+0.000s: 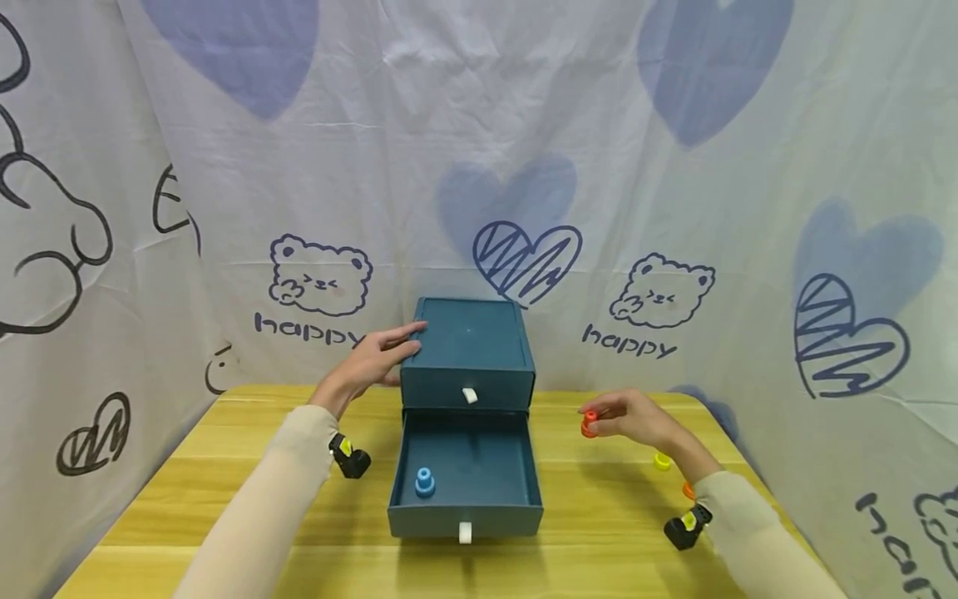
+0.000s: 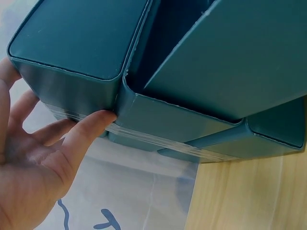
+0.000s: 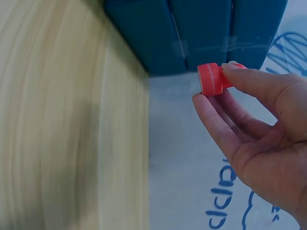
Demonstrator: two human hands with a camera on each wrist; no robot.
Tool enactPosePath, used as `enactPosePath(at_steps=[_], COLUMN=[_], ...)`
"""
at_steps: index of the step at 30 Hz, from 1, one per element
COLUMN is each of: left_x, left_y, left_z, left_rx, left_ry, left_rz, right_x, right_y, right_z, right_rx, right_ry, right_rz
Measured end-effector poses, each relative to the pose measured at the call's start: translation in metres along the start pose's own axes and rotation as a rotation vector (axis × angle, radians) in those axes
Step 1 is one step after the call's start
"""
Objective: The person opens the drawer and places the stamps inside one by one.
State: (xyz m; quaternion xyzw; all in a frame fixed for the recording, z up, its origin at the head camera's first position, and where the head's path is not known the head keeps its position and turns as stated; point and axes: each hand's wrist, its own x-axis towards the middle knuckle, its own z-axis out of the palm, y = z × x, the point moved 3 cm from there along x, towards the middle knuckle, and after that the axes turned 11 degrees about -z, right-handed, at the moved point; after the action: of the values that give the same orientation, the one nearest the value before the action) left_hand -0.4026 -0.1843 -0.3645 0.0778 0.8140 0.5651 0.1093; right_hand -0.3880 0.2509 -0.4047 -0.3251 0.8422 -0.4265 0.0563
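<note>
A dark teal drawer cabinet stands on the table with its lower drawer pulled out and the upper one closed. My left hand lies against the cabinet's left side, fingers extended at its top edge; in the left wrist view the thumb touches the side wall. Between thumb and fingers my right hand pinches a small red stepped cylinder, held above the table to the right of the drawer. The right wrist view shows the wide end of the red cylinder pointing outward. A blue stepped cylinder stands upright inside the drawer, towards its left.
Beneath the right forearm, a yellow piece and an orange piece lie on the wooden table; the wrist partly covers the orange one. White handles project from the drawer fronts. A printed cloth hangs behind the table.
</note>
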Motion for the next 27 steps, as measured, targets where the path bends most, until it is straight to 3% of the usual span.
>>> enactPosePath(at_steps=[15,27], left_x=[-0.001,-0.001], left_y=[0.001,0.000], left_z=[0.000,0.000], left_rx=[0.004,0.006], left_ry=[0.000,-0.018], left_rz=[0.000,0.018], right_x=[0.014,0.033], right_y=[-0.049,-0.086], right_z=[0.019,0.044], right_rx=[-0.062,-0.029], right_ry=[-0.035,-0.091], right_rz=[-0.065,-0.152])
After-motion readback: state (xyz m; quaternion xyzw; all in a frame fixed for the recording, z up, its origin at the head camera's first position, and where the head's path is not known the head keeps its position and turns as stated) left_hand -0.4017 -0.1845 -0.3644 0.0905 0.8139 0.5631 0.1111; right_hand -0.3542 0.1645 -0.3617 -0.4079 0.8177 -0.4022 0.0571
